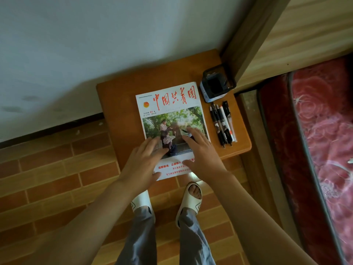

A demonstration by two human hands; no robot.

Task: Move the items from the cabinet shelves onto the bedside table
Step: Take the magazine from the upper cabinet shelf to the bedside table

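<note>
**Two flat hands on a magazine at centre frame**

Both hands lie with fingers straight on the magazine (172,119): the left hand (145,161) on its lower left, the right hand (200,152) on its lower right. The magazine lies on the bedside table (118,104), its near edge overhanging. Right of it are pens (222,124) in a row; above them stands a black mesh holder (217,85). A red floral mattress (315,131) fills the right edge, with white slippers (191,199) on the brick-pattern floor (47,169) below.

Glossy paper magazine (172,119) – smooth wooden table (118,104) – black mesh holder (217,83)
</note>
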